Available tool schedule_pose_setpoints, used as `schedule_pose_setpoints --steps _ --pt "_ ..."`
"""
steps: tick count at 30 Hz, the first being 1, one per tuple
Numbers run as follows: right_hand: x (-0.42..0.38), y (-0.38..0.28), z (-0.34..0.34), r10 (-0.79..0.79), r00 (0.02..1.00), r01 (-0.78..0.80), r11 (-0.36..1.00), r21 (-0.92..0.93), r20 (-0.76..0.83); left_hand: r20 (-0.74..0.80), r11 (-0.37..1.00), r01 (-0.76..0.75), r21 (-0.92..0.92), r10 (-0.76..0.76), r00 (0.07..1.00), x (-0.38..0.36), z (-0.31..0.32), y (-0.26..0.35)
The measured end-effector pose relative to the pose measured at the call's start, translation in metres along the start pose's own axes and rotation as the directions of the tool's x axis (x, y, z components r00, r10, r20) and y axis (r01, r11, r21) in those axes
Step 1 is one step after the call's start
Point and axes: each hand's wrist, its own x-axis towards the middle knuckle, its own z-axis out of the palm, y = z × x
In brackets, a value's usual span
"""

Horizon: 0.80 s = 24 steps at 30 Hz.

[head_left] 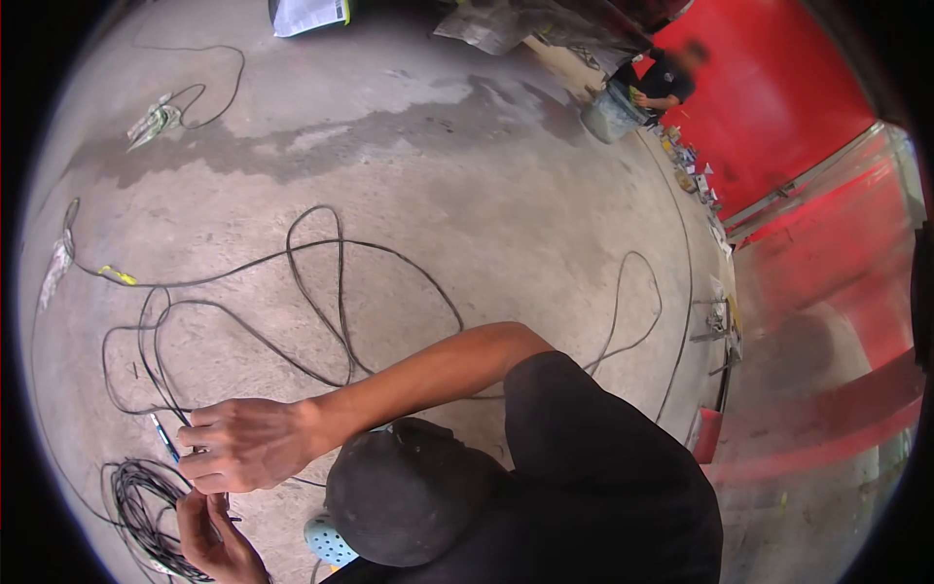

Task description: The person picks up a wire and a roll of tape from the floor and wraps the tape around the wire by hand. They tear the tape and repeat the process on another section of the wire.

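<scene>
My right hand [245,443] is closed, back upward, its fingers curled at the lower end of a loose black cable [336,292]. Just below, the fingers of my left hand [216,538] are bent together and touch the underside of the right. A small dark piece shows beside the left fingers; what they grip is mostly hidden. Next to both hands a coil of black cable [146,511] lies on the concrete floor. A blue and white pen-like item [163,437] is on the floor at the right fingertips. A dark rounded, cloth-covered form [413,492] sits under my right forearm.
A light blue perforated clog [329,541] is at the bottom. Yellow tape [118,275] marks the cable on the left. Crumpled wrappings [156,122] lie farther up. Upper right, another person [666,83] is beside a grey bucket [613,115], near a red wall [778,88] and scattered small items.
</scene>
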Motion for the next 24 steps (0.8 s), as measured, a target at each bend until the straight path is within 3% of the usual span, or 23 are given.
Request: schedule_pose_setpoints --steps 3,6,11,14,17,18,21,24 --pt "-0.001 -0.003 0.0 -0.003 1.0 0.003 1.0 -0.009 0.013 0.056 0.917 -0.246 0.315 0.241 0.969 0.002 0.004 0.027" --pt "-0.002 -0.004 0.001 -0.018 1.0 0.018 1.0 -0.022 0.006 0.075 0.896 -0.277 0.347 0.268 0.961 0.0 0.004 0.03" --pt "-0.005 -0.006 0.004 0.001 0.999 0.0 1.0 -0.027 0.041 0.098 0.959 -0.146 0.245 0.125 0.987 -0.003 0.0 0.015" --pt "-0.006 -0.005 0.004 0.089 0.994 -0.093 0.992 0.081 0.061 0.074 0.979 -0.081 0.188 0.068 0.995 -0.001 0.001 0.015" --pt "-0.005 -0.006 0.005 0.337 0.939 -0.335 0.862 0.381 0.064 0.066 0.989 -0.069 0.13 0.06 0.996 0.003 -0.001 0.011" --pt "-0.006 -0.002 0.005 0.353 0.93 -0.357 0.807 0.47 0.1 0.071 0.992 -0.068 0.103 0.061 0.996 0.004 -0.001 0.008" --pt "-0.006 0.006 0.006 0.204 0.978 -0.204 0.921 0.332 0.035 0.07 0.996 -0.046 0.074 0.041 0.997 0.006 0.002 0.004" --pt "-0.01 0.01 0.01 0.006 0.996 -0.016 0.992 0.123 0.084 0.111 1.0 -0.012 -0.02 0.014 0.994 0.005 0.004 -0.006"
